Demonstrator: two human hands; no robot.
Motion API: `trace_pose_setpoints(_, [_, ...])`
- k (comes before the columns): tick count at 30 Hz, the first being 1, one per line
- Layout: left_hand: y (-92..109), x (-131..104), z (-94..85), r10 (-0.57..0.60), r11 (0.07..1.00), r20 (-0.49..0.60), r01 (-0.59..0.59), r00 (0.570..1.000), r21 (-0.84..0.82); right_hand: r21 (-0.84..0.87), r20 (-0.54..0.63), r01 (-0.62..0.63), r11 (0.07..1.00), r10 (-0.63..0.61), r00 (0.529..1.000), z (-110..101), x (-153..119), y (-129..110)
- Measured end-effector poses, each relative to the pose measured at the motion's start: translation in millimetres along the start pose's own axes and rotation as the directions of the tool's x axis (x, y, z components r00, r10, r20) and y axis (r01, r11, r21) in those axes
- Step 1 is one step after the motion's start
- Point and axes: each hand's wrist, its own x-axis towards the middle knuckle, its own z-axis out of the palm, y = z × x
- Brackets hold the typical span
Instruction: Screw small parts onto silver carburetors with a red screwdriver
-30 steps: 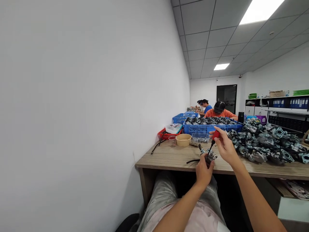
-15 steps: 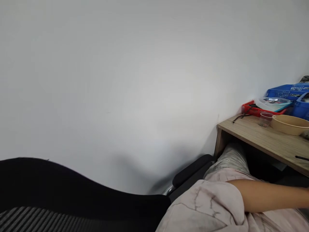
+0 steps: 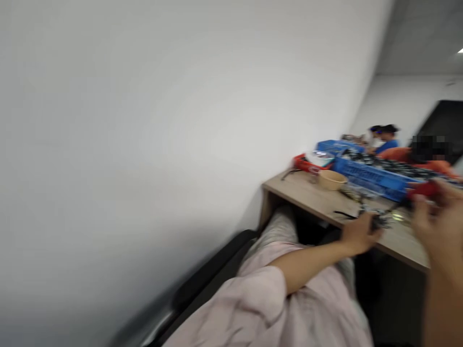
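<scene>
My left hand (image 3: 360, 233) is at the front edge of the wooden table, its fingers closed round a small dark part (image 3: 378, 221) with shiny bits, too blurred to name. Further right, my right hand (image 3: 443, 219) is raised over the table and grips a red-handled tool (image 3: 423, 190). A dark length extends from the red handle down towards the part in my left hand; whether they touch I cannot tell. A black cable-like piece (image 3: 343, 213) lies left of my left hand.
On the wooden table (image 3: 304, 188) stand a beige bowl (image 3: 333, 180), a red basket (image 3: 304, 164) with a clear lid on it, and a long blue crate (image 3: 369, 178) full of dark parts. Other people sit beyond the crate. A white wall (image 3: 181, 120) and chair armrest (image 3: 213, 265) are at left.
My view has swung to the right, blurring the picture. Both my hands, the red-handled tool, the full blue crate and other people have come into view.
</scene>
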Motion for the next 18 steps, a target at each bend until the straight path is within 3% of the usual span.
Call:
trace_pose_setpoints(2, [-7, 3, 6.6, 0.049, 0.998, -0.005, -0.049, 0.999, -0.036, -0.141, 0.001, 0.064, 0.988, -0.064, 0.998, -18, 5, 6])
trace_pose_setpoints(5, [-20, 8, 12.5, 0.092, 0.993, -0.036, -0.094, 0.995, -0.068, -0.222, 0.025, 0.125, 0.967, -0.123, 0.992, -18, 5, 10])
trace_pose_setpoints(8, [-28, 9, 14.8, 0.127, 0.990, -0.065, -0.130, 0.990, -0.055, -0.209, 0.079, 0.134, 0.969, -0.120, 0.990, -11, 2, 8])
trace_pose_setpoints(13, [-32, 6, 18.4, 0.141, 0.990, -0.078, -0.142, 0.987, -0.003, -0.157, 0.047, 0.100, 0.983, -0.094, 0.994, -15, -1, 5])
trace_pose_setpoints(18, [-35, 10, 20.3, 0.143, 0.990, -0.065, -0.143, 0.988, 0.001, -0.104, 0.101, 0.078, 0.992, -0.068, 0.993, -15, -2, 11])
